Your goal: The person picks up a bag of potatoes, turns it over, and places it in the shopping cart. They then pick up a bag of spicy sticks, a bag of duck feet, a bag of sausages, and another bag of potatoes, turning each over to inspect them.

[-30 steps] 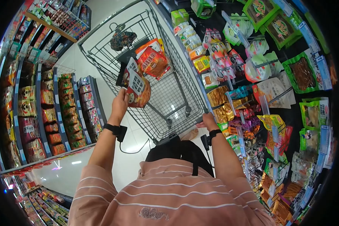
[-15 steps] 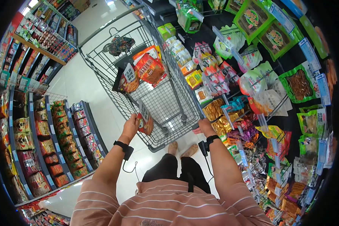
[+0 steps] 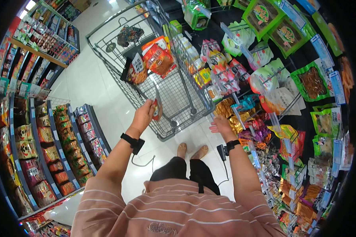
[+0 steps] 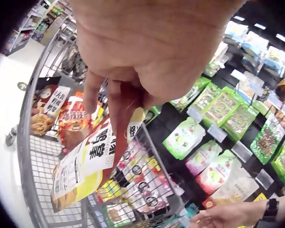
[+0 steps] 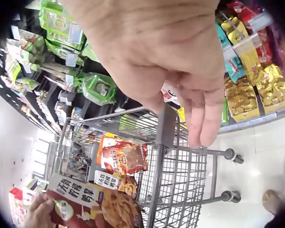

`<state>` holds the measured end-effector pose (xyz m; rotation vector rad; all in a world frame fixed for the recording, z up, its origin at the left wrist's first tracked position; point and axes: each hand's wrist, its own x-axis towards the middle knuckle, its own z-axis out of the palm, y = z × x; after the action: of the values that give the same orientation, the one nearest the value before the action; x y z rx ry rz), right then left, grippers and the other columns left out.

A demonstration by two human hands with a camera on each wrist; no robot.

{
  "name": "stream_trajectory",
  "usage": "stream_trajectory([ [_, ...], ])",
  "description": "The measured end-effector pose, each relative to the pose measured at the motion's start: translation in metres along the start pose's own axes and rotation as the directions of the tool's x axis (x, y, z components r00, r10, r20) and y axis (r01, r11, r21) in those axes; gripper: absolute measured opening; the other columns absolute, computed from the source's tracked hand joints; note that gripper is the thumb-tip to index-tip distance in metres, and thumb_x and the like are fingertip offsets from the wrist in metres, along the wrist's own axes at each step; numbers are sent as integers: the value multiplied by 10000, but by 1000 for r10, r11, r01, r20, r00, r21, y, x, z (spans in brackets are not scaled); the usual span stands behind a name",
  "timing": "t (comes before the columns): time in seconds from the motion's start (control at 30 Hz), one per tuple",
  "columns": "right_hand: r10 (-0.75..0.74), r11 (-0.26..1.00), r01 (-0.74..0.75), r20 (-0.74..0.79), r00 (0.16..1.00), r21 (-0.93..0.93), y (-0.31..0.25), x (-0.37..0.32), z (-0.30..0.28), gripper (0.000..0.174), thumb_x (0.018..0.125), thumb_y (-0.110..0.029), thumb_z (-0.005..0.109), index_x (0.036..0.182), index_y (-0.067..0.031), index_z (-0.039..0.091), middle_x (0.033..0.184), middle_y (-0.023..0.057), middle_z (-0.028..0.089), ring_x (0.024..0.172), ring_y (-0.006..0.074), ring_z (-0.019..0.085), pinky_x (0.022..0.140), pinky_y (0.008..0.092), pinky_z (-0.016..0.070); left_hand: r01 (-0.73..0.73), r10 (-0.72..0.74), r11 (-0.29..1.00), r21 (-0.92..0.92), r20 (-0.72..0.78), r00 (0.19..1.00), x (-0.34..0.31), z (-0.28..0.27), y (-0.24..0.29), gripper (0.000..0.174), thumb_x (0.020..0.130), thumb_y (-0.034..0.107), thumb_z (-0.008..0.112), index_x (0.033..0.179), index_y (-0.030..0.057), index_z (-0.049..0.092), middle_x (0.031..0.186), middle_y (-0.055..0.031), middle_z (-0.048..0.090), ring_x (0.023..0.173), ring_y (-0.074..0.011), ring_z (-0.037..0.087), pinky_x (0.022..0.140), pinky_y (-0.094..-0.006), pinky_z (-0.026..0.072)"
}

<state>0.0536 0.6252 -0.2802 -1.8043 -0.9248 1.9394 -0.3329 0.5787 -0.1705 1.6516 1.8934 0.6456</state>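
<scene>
Left hand (image 3: 143, 114) pinches a packet (image 4: 88, 162) over the cart (image 3: 174, 98)
Packet lies right of its fingers; right hand (image 3: 222, 126), farther off, empty, fingers loosely extended

Packet (image 5: 92, 202): brown-red, white-panelled, food pictured
Pose: tilted, edge pinched
Place: head view, two o'clock from left hand (image 3: 143, 117)

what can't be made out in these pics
Head: print on the held packet, turned nearly edge-on.
Head: most of the orange packet, hidden by the red packet.
Head: print on the shelf labels, too small.
Right wrist: wrist of the left hand, cut off by the bottom edge.
</scene>
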Motion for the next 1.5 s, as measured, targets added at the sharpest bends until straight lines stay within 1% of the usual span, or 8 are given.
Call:
stream_trajectory([
  [0.2,-177,984,177,27,984,1,-28,-76,-11,440,938,-228,612,1295,-11,473,1092,143,643,867,243,695,717,337,571,-288,289,947,-143,-20,957,-1,-59,91,133,936,105,540,1042,42,588,857,-170,663,779,-371,665,689,-391,535],
  [0.23,-259,965,260,48,965,-28,-40,-92,-10,473,932,-230,627,1315,-8,462,1114,141,638,911,235,687,746,332,565,-351,351,922,-165,-31,936,1,-65,104,122,942,67,549,1047,28,596,867,-68,661,764,-155,621,701,-310,508],
  [0.4,-703,694,712,112,702,-104,-118,-162,8,624,924,-208,670,1438,-4,380,1318,170,571,1219,251,569,1029,365,447,-252,374,887,-386,283,883,0,-115,197,94,946,90,573,1010,30,605,861,28,592,782,-38,498,679,-222,438],
  [0.53,-769,637,764,147,622,103,-152,-206,-2,632,936,-192,665,1464,-17,365,1369,132,551,1256,218,536,1080,364,396,-196,473,794,-576,382,794,5,-128,262,87,951,115,594,996,45,620,841,77,564,768,1,496,657,-189,400],
  [0.8,-715,669,670,32,698,322,-150,-264,-46,381,983,-273,623,1235,13,631,1168,53,671,1063,111,605,943,272,468,-17,568,600,-800,411,713,46,-110,345,99,954,146,612,1000,60,593,887,34,631,779,-13,585,697,-190,494],
  [1.07,-745,475,815,-340,573,332,-155,-299,-83,339,1012,-231,569,1219,32,625,1100,51,682,948,85,631,847,247,508,178,638,219,-959,279,717,69,-47,353,617,1042,504,372,1362,-13,476,1357,-189,567,1235,-266,574,1046,-419,475],
  [1.17,-747,433,846,-400,530,311,-164,-310,-92,337,1021,-225,549,1227,31,620,1097,52,682,939,76,631,834,241,512,161,585,307,-938,320,745,30,-11,351,666,1028,512,408,1458,7,356,1454,-129,489,1291,-237,530,1081,-404,437],
  [1.5,-700,403,897,-570,431,182,-203,-317,-81,344,1018,-237,555,1239,20,617,1100,50,681,947,78,632,832,244,517,165,526,430,-888,394,754,28,8,351,547,913,193,718,1371,16,476,1289,-79,606,1164,-165,586,1006,-327,466],
])
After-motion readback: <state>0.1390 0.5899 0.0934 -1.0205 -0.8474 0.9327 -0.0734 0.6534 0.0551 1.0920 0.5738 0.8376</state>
